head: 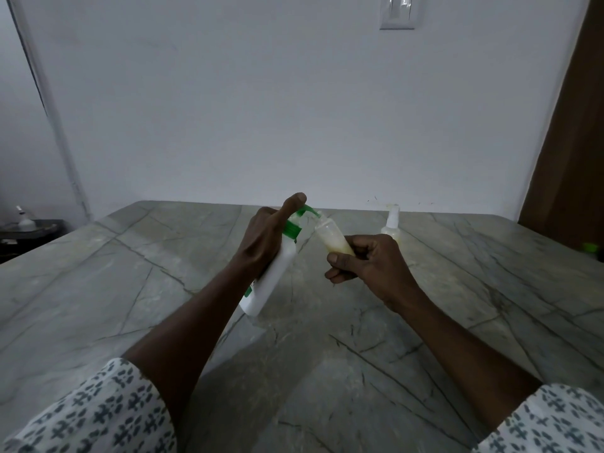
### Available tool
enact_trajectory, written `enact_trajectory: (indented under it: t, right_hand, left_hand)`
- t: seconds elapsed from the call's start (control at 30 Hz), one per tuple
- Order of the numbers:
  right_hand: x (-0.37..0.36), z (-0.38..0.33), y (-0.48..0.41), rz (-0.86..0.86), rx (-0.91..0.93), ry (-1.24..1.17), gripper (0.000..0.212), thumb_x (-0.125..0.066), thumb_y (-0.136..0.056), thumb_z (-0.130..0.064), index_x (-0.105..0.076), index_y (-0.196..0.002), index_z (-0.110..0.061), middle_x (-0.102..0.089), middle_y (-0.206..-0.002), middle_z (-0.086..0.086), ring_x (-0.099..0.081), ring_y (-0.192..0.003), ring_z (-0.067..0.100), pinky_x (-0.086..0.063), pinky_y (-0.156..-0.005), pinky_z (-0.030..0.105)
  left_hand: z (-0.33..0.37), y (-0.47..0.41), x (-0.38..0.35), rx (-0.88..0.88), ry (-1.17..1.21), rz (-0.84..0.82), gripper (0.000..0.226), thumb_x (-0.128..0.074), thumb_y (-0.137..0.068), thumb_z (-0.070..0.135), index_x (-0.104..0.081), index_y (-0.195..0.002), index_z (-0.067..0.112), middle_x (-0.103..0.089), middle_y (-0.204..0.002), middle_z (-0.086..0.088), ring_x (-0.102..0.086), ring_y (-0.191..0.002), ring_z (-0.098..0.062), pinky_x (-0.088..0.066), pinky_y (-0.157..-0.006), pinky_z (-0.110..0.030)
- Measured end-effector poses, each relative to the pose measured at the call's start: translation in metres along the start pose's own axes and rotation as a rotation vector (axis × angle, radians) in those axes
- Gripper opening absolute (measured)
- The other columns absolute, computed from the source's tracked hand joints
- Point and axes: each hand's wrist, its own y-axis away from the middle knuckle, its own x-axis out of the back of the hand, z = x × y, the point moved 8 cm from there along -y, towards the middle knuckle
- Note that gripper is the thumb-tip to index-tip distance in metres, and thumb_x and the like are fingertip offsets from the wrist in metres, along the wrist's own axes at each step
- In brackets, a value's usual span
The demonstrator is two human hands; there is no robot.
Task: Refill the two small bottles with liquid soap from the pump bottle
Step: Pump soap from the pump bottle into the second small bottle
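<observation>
I am seeing a white plastic pump bottle (277,273) with a green collar and spout, a small clear bottle (330,238) showing pale yellow soap, a grey-green veined stone bench (130,289), and white sleeves (98,416) patterned with dark grey motifs.

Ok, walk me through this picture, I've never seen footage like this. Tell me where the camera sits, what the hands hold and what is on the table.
There is one view, from a camera worn on a person's head, looking down at their own bare hands. The left hand holds a tilted white pump bottle with a green pump, one finger on top. The right hand holds a small clear bottle, partly filled with yellowish soap, its mouth at the nozzle. A second small bottle stands behind on the grey stone table.
</observation>
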Motion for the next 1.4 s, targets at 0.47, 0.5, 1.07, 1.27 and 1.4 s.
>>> enact_trajectory:
  t: [0.47,0.5,1.07,1.27,1.4]
  right_hand:
    - [-0.0015,0.0035,0.0016,-0.014,0.005,0.056,0.035,-0.074,-0.08,-0.005,-0.066,-0.113,0.004,-0.075,-0.081,0.017,-0.074,-0.069,0.03,-0.062,-0.066,0.038]
    - [-0.0016,0.0038,0.0015,-0.013,0.004,0.055,0.035,-0.074,-0.08,-0.005,-0.066,-0.113,0.003,-0.075,-0.081,0.017,-0.074,-0.069,0.03,-0.062,-0.067,0.038]
    - [-0.0005,0.0064,0.0016,-0.007,0.001,0.057,0.036,-0.075,-0.08,-0.005,-0.066,-0.114,0.004,-0.075,-0.079,0.017,-0.074,-0.069,0.032,-0.061,-0.068,0.043]
    - [-0.0004,0.003,0.0002,0.004,0.005,0.046,0.034,-0.074,-0.081,-0.004,-0.067,-0.113,0.005,-0.074,-0.081,0.018,-0.074,-0.07,0.031,-0.062,-0.068,0.041]
    - [0.0018,0.0016,0.0002,0.016,0.005,0.033,0.033,-0.073,-0.081,-0.004,-0.066,-0.112,0.005,-0.074,-0.081,0.02,-0.074,-0.07,0.033,-0.062,-0.069,0.043]
  left_hand:
    - [0.0003,0.0013,0.0017,0.005,0.002,0.026,0.051,-0.047,-0.078,0.056,-0.07,-0.075,0.01,-0.067,-0.067,-0.008,-0.059,-0.062,-0.023,-0.044,-0.067,-0.035]
    - [0.0004,0.0014,0.002,0.003,0.008,0.028,0.053,-0.048,-0.077,0.058,-0.07,-0.075,0.01,-0.067,-0.068,-0.009,-0.059,-0.063,-0.023,-0.044,-0.068,-0.036]
    - [0.002,0.0024,-0.0004,0.01,0.014,0.013,0.045,-0.049,-0.08,0.052,-0.069,-0.072,0.012,-0.065,-0.063,-0.005,-0.057,-0.058,-0.02,-0.042,-0.065,-0.033]
    - [0.002,0.0035,0.0008,-0.007,0.006,0.024,0.051,-0.05,-0.08,0.064,-0.07,-0.066,0.019,-0.067,-0.062,-0.005,-0.059,-0.059,-0.02,-0.045,-0.067,-0.036]
    - [0.0042,0.0041,0.0008,0.003,-0.018,0.022,0.069,-0.052,-0.076,0.073,-0.073,-0.071,0.007,-0.065,-0.059,-0.005,-0.056,-0.055,-0.017,-0.045,-0.067,-0.035]
